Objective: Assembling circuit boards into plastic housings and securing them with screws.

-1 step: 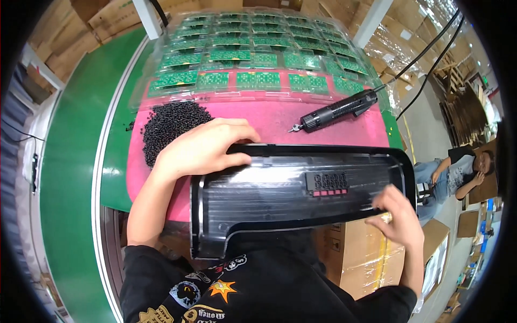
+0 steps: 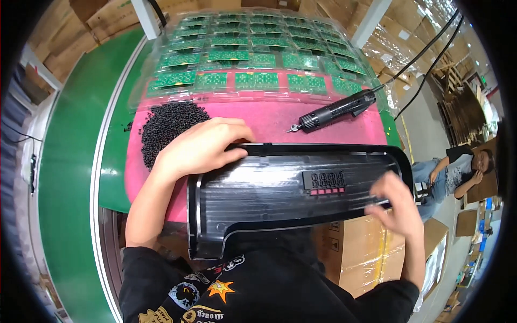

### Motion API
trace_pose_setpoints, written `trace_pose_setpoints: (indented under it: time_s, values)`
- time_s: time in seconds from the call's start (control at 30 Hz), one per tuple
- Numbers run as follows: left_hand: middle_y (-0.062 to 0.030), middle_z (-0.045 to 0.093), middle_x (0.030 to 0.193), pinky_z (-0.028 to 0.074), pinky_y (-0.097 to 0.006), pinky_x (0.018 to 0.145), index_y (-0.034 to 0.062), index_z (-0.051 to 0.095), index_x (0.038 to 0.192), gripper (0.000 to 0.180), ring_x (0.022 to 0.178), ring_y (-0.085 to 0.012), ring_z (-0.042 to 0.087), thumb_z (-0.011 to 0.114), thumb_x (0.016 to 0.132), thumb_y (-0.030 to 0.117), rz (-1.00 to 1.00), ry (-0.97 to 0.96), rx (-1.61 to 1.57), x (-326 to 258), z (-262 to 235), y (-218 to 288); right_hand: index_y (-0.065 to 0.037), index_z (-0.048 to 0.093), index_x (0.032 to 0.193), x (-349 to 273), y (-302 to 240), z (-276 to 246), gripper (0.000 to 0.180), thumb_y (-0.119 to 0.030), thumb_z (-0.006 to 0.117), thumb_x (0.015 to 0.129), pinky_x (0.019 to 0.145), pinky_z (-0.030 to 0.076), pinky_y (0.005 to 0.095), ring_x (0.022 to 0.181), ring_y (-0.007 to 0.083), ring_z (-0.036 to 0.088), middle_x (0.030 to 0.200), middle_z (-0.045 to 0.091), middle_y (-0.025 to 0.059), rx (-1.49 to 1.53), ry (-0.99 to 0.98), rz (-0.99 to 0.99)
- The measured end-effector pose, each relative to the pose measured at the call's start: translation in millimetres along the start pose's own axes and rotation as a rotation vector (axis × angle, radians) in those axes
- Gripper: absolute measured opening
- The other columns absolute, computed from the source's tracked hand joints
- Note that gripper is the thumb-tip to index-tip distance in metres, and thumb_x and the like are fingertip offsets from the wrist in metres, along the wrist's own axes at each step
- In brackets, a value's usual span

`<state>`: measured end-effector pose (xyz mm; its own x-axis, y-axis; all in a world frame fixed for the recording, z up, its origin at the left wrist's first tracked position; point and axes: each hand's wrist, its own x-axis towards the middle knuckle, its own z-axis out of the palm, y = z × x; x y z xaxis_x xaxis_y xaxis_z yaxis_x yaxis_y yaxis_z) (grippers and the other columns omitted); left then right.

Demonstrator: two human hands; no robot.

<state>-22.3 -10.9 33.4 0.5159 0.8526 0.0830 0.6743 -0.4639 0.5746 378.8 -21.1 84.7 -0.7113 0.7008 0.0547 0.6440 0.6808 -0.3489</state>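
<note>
A long black plastic housing (image 2: 258,196), hollow side up, lies across the front of the pink mat and overhangs its edge toward my body. It has a small slotted window (image 2: 325,182) with pink showing through a row of little openings. My left hand (image 2: 210,148) is closed round the housing's far rim, fingers outside and thumb inside. Over the housing's right end hovers my right hand (image 2: 397,207), slightly blurred, its fingers curled and its thumb apart, with nothing visible between them.
Black screws or similar small pieces (image 2: 169,129) form a heap on the pink mat (image 2: 264,116). A black electric screwdriver (image 2: 336,111) lies at the right. Green circuit boards (image 2: 256,81) fill clear trays behind. A carton (image 2: 366,258) stands below; another person (image 2: 458,172) sits at far right.
My right hand has shifted slightly up, away from my body, over the housing's right end. The left hand keeps its hold, and the whole view has drifted a little.
</note>
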Motion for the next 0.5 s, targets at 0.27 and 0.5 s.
trace_pose_setpoints:
  time_s: [0.27,0.5]
  values:
    - [-0.0157,0.065,0.099,0.051,-0.046,0.082,0.0000,0.064,0.102,0.023,0.099,-0.0366,0.062,0.066,0.087,0.017,0.055,0.076,0.060,1.7,13.2,4.7,-0.004,0.061,0.119,175.4,106.0,-5.4,0.032,-0.012,0.055,0.089,0.101,0.044,0.0440,0.118,0.0340,0.053,0.124,0.055,0.0153,-0.439,0.306,0.086]
    - [-0.0149,0.061,0.088,0.049,-0.045,0.076,-0.0010,0.059,0.090,0.017,0.090,-0.0368,0.061,0.069,0.082,0.011,0.095,0.100,0.111,2.0,13.2,2.9,0.000,0.060,0.125,235.0,129.1,1.4,0.044,-0.025,0.048,0.091,0.110,0.035,0.0509,0.133,0.0313,0.044,0.139,0.051,0.0146,-0.518,-0.099,0.497]
